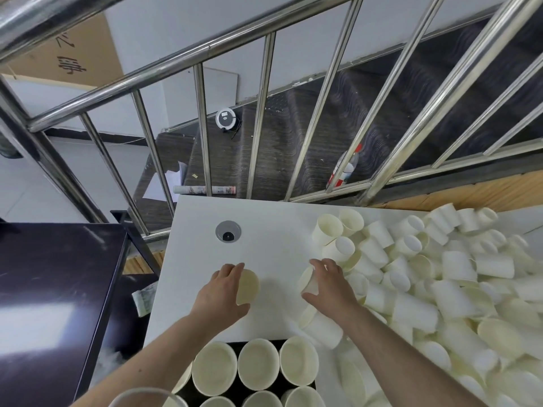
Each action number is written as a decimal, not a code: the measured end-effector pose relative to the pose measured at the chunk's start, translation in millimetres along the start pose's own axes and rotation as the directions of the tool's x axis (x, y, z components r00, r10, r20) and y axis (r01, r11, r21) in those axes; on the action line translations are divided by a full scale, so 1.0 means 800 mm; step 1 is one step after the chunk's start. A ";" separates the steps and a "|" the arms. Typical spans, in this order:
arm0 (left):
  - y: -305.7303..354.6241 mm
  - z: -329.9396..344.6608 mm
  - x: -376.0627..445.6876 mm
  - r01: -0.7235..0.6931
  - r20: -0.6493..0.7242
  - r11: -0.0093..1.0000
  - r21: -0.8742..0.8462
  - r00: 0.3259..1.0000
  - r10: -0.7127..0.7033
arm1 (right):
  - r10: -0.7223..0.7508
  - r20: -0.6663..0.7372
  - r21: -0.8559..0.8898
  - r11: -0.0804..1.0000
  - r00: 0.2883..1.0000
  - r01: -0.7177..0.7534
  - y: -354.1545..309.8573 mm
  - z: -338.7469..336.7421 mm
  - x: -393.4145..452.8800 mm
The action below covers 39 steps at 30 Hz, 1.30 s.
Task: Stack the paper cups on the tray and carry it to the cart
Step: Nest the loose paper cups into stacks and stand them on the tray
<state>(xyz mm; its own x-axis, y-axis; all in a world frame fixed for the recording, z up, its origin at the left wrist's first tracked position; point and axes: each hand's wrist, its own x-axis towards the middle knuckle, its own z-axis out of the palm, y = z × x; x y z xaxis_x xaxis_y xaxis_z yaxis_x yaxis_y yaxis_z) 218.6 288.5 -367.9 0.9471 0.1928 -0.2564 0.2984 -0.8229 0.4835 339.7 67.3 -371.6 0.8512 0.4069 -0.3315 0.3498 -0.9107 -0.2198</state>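
Observation:
My left hand (221,292) grips an upright paper cup (249,286) on the white table (264,239), its open mouth facing up. My right hand (329,284) grips another paper cup (308,284) lying tilted at the left edge of a big heap of loose paper cups (440,277). Just below my hands, a black tray (282,386) holds several upright cup stacks (258,364) in rows.
A steel stair railing (264,118) runs right behind the table, with dark stairs beyond it. A round cable grommet (228,232) sits in the tabletop. A dark cart surface (53,289) stands to the left of the table.

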 end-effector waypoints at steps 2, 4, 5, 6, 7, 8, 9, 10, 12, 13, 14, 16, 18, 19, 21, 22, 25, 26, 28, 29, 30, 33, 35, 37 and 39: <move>0.000 0.000 -0.001 -0.003 -0.004 1.000 0.001 1.000 0.003 | 0.025 0.019 0.008 1.000 1.000 -0.025 0.001 0.002 0.003; 0.000 -0.001 -0.002 -0.004 -0.009 1.000 0.004 1.000 0.004 | 0.033 0.033 -0.003 0.999 0.999 -0.033 -0.001 0.003 0.007; -0.001 -0.001 -0.002 -0.003 -0.009 1.000 0.005 1.000 0.003 | 0.031 0.040 -0.009 0.999 0.999 -0.031 -0.002 0.003 0.009; -0.002 -0.001 -0.003 -0.001 -0.010 1.000 0.006 1.000 0.001 | 0.030 0.046 -0.011 1.000 0.998 -0.029 -0.004 0.003 0.010; -0.003 -0.002 -0.004 0.001 -0.012 1.000 0.005 1.000 -0.001 | 0.028 0.048 -0.009 1.000 0.998 -0.028 -0.005 0.003 0.012; -0.004 -0.003 -0.004 0.002 -0.014 1.000 0.002 1.000 -0.002 | 0.029 0.045 -0.001 1.000 0.999 -0.029 -0.005 0.003 0.012; -0.004 -0.003 -0.005 0.004 -0.019 1.000 0.000 1.000 -0.004 | 0.026 0.033 0.010 1.000 0.999 -0.026 -0.006 0.002 0.013; -0.005 -0.004 -0.005 0.004 -0.022 1.000 -0.002 1.000 -0.004 | 0.025 0.017 0.024 0.999 1.000 -0.025 -0.007 0.000 0.013; -0.005 -0.007 -0.007 0.005 -0.029 1.000 -0.010 1.000 -0.006 | 0.023 -0.033 0.064 0.998 0.999 -0.021 -0.010 -0.004 0.011; -0.004 -0.009 -0.008 0.005 -0.035 1.000 -0.016 0.999 -0.006 | 0.017 -0.066 0.089 0.996 0.998 -0.011 -0.012 -0.006 0.009; -0.003 -0.011 -0.009 0.004 -0.042 1.000 -0.021 0.999 -0.005 | 0.009 -0.097 0.111 0.994 0.995 0.001 -0.014 -0.010 0.007; 0.000 -0.014 -0.013 -0.005 -0.068 1.000 -0.030 0.998 0.003 | -0.011 -0.148 0.144 0.989 0.989 0.032 -0.021 -0.017 0.001; 0.006 -0.018 -0.021 -0.021 -0.106 0.999 -0.038 0.994 0.017 | -0.041 -0.182 0.163 0.984 0.982 0.071 -0.027 -0.025 -0.008; 0.008 -0.020 -0.023 -0.027 -0.125 0.999 -0.043 0.992 0.022 | -0.052 -0.190 0.178 0.980 0.980 0.086 -0.030 -0.027 -0.011; 0.014 -0.025 -0.036 -0.042 -0.169 0.997 -0.057 0.985 0.032 | -0.089 -0.198 0.201 0.971 0.976 0.129 -0.036 -0.032 -0.026; 0.016 -0.028 -0.044 -0.047 -0.190 0.997 -0.066 0.981 0.033 | -0.113 -0.199 0.206 0.966 0.973 0.155 -0.038 -0.034 -0.035; 0.021 -0.035 -0.072 -0.060 -0.260 0.995 -0.082 0.965 0.036 | -0.179 -0.198 0.228 0.948 0.964 0.223 -0.047 -0.037 -0.065; 0.020 -0.037 -0.078 -0.064 -0.277 0.994 -0.088 0.960 0.038 | -0.193 -0.198 0.232 0.943 0.961 0.237 -0.049 -0.037 -0.071; 0.022 -0.042 -0.095 -0.067 -0.304 0.993 -0.094 0.952 0.036 | -0.217 -0.205 0.239 0.934 0.954 0.264 -0.054 -0.037 -0.088; 0.024 -0.044 -0.106 -0.067 -0.318 0.993 -0.096 0.947 0.034 | -0.236 -0.213 0.239 0.928 0.948 0.284 -0.058 -0.037 -0.099; 0.026 -0.046 -0.119 -0.068 -0.333 0.993 -0.092 0.942 0.034 | -0.258 -0.221 0.237 0.921 0.941 0.308 -0.061 -0.036 -0.111; 0.027 -0.048 -0.150 -0.069 -0.365 0.994 -0.087 0.931 0.033 | -0.304 -0.215 0.258 0.899 0.928 0.354 -0.071 -0.031 -0.137; 0.027 -0.047 -0.170 -0.072 -0.382 0.994 -0.080 0.923 0.036 | -0.333 -0.205 0.271 0.884 0.920 0.380 -0.079 -0.029 -0.155; 0.024 -0.045 -0.193 -0.061 -0.393 0.994 -0.089 0.919 0.021 | -0.373 -0.185 0.261 0.873 0.909 0.411 -0.087 -0.025 -0.174; 0.019 -0.041 -0.215 -0.037 -0.394 0.994 -0.100 0.919 -0.005 | -0.414 -0.154 0.261 0.859 0.897 0.441 -0.096 -0.020 -0.193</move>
<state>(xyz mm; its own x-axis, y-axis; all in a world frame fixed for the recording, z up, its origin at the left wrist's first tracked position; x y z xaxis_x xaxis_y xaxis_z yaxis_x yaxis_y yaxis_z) 64.3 260.9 -289.0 0.9152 0.3923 0.0917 0.2733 -0.7718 0.5741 187.4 73.4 -289.1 0.6791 0.7311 -0.0648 0.5739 -0.5840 -0.5741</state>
